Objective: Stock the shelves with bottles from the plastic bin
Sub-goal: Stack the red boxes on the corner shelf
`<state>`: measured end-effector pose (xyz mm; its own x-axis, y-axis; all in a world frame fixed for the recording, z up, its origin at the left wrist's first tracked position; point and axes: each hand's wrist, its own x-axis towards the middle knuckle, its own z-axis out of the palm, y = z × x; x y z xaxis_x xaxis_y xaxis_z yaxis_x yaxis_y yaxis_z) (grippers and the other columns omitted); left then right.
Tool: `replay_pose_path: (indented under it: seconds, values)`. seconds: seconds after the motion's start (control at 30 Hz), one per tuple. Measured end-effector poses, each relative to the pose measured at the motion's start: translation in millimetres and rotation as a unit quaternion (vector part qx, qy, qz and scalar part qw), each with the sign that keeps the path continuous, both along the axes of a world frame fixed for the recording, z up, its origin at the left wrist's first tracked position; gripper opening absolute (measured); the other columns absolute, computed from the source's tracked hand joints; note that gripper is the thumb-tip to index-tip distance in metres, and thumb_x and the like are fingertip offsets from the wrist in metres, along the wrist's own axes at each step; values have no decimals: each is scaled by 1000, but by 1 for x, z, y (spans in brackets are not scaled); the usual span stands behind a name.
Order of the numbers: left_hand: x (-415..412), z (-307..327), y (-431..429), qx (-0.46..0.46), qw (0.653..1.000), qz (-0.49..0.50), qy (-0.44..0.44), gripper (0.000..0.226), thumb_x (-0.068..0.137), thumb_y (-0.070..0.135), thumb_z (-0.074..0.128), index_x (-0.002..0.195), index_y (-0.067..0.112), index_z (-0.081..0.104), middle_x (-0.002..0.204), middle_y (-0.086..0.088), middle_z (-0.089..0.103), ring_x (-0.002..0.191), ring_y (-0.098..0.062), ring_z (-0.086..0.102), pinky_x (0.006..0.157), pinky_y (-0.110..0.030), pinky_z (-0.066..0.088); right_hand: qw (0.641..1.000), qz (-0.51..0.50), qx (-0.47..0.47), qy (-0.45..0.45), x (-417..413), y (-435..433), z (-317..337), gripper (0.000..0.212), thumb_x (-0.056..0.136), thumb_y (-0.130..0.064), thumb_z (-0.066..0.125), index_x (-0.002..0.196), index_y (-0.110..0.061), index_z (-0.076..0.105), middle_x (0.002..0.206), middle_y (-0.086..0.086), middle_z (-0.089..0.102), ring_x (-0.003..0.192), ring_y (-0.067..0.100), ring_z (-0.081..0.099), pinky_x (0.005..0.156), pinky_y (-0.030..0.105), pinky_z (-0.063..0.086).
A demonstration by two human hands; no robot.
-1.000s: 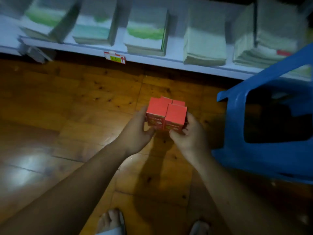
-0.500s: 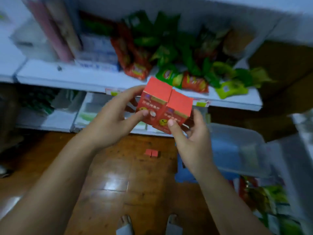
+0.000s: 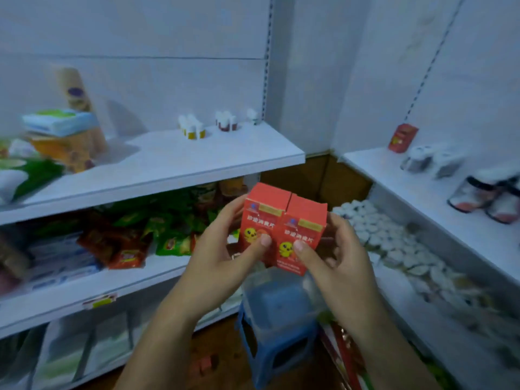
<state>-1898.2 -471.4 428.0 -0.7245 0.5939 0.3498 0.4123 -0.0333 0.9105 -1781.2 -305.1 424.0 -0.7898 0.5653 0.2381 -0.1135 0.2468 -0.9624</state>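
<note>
Several small red boxes [image 3: 284, 225] with a yellow chick print are held together upright in front of the shelves. My left hand [image 3: 225, 257] grips the left side with its thumb on the front. My right hand [image 3: 334, 254] grips the right side, thumb pressing the front too. Below the hands a clear plastic bin [image 3: 277, 294] sits on a blue stool [image 3: 278, 342]. Small white-capped bottles [image 3: 192, 128] stand at the back of the upper left shelf [image 3: 180, 164]. One matching red box [image 3: 402, 137] stands on the right shelf [image 3: 439, 198].
Green and red snack bags [image 3: 157, 232] fill the middle left shelf. Many white-capped bottles [image 3: 388, 240] lie on the lower right shelf. Tissue packs and a tall tube [image 3: 70, 128] stand upper left. A small red box [image 3: 206, 363] lies on the wooden floor.
The view has swung up from the floor to the shelves. Both hands have lifted the red boxes from floor level to shelf height, keeping the same grip.
</note>
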Motion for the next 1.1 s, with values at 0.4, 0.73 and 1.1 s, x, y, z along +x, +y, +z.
replay_pose_path:
  seconds: [0.4,0.73,1.1]
  values:
    - [76,24,220,-34,996,-68,41,74,82,28,87,143,41,47,121,36,65,111,10,66,84,-8,53,992,-105,67,-27,99,186,19,69,84,-38,86,134,-59,44,127,-25,65,114,-1,66,87,32,63]
    - [44,19,335,-25,997,-69,39,66,87,28,86,143,37,53,124,21,70,117,-3,67,97,-31,55,981,-152,110,-48,69,315,50,61,81,-43,86,125,-50,45,118,-29,61,108,-10,60,91,28,58]
    - [-81,32,470,39,996,-72,19,59,86,7,84,131,34,58,114,21,71,105,-3,70,84,-18,56,973,-126,184,-59,-76,443,90,61,90,-30,82,143,-38,53,120,-23,61,105,0,64,93,24,56]
